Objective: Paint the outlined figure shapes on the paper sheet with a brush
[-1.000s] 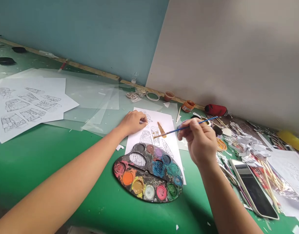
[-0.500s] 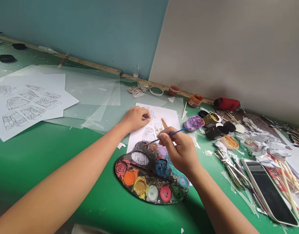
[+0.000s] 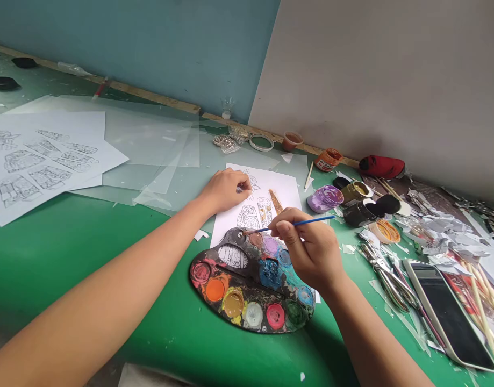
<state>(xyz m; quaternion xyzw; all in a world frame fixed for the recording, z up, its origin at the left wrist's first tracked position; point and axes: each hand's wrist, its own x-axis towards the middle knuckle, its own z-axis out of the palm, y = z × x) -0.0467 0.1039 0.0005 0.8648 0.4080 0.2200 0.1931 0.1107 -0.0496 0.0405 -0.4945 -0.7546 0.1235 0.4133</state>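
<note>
My right hand (image 3: pixel 309 244) pinches a thin blue-handled paintbrush (image 3: pixel 301 221). The brush's tip is at a dark well near the upper left of the paint palette (image 3: pixel 247 274). Several wells hold paint: orange, yellow, white, pink, green, blue, purple. Part of the palette lies over a white sheet with black line drawings (image 3: pixel 249 215), some of it showing through the thumb hole. My left hand (image 3: pixel 226 189) rests on the sheet's upper left, fingers curled; something small and dark shows at the fingertips, too small to name. Right of the drawings lies a brown-painted pointed shape (image 3: pixel 276 201).
Purple (image 3: pixel 325 198), orange (image 3: pixel 328 159) and black (image 3: pixel 362 212) paint jars stand at the right. Beyond them are scissors (image 3: pixel 386 274), a phone (image 3: pixel 450 317) and paper scraps. Printed sheets (image 3: pixel 61 199) and clear film (image 3: pixel 150 134) lie left. A wall rises behind.
The brush tip has shifted slightly within the dark well, and the brush now lies flatter. My right hand has moved a little right. The whole view has shifted slightly.
</note>
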